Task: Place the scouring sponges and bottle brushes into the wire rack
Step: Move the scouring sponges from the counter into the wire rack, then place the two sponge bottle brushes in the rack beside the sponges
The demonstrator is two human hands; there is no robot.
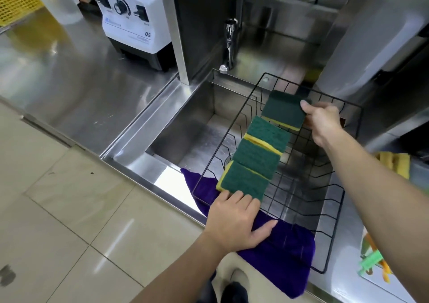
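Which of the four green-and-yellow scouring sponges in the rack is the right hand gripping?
The farthest green-and-yellow scouring sponge, at the row's back end. The right hand pinches its edge; the left hand touches the nearest one.

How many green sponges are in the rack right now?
4, in a row along the rack's left side: nearest under the left hand, second, third, farthest held by the right hand. None look hidden.
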